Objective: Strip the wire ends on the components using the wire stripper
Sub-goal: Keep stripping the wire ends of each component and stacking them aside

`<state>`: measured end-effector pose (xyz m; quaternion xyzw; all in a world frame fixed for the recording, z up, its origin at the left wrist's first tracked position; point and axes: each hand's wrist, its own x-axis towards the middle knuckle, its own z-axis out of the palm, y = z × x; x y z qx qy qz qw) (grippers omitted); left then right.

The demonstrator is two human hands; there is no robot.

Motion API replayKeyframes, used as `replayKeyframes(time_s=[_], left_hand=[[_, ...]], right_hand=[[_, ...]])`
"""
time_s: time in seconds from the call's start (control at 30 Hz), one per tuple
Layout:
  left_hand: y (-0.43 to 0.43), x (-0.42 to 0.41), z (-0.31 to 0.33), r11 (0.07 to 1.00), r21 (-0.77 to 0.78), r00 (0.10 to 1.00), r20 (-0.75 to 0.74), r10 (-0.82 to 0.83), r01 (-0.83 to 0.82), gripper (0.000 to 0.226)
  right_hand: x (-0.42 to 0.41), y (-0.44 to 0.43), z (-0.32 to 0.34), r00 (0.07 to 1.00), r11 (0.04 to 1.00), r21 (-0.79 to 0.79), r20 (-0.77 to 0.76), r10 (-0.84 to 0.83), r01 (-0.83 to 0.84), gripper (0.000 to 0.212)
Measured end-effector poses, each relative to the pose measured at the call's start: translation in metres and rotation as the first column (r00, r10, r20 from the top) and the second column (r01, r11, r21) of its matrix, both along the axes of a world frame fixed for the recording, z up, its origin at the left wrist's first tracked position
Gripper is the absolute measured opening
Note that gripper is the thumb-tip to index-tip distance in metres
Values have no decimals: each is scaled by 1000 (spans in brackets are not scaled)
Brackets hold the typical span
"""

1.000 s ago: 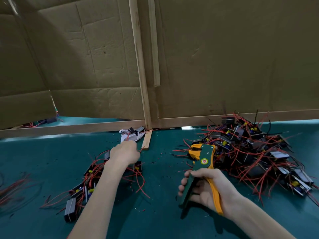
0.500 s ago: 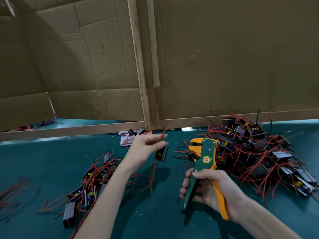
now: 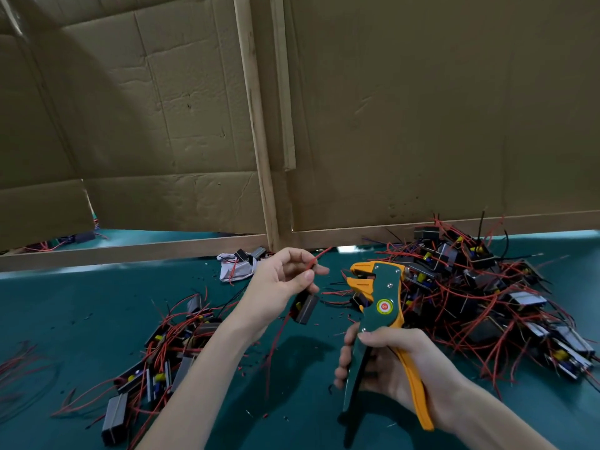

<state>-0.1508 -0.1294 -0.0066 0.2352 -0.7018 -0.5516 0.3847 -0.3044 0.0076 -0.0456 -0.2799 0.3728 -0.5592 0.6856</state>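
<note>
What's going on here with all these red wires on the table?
A person is about to strip a wire end. Their left hand pinches a red wire, its black component dangling below. Their right hand grips the wire stripper, head pointed toward the wire but not yet on it. A big pile of components lies on the right, a smaller pile on the left.

1. A small electronics assembly workshop (improvised, by its look).
2. Flattened cardboard nailed on wooden battens screens off the green tabletop.
3. Heaps of red-wired components and loose red wires lie across it.
</note>
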Motion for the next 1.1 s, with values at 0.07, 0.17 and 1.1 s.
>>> replayKeyframes(time_s=[0.07,0.17,1.1], left_hand=[[2,2,-2,1000,11,1000,20,2,-2,14],[4,2,0,999,26,999,32,39,-40,8],[14,-2,6,993,104,994,82,-70,61,14]], right_hand=[[-2,-1,0,1000,1000,-7,-7,23,-23,18],[-4,-1,-2,997,997,-27,-35,75,-76,24],[5,10,4,957,994,-86,-287,36,-64,35]])
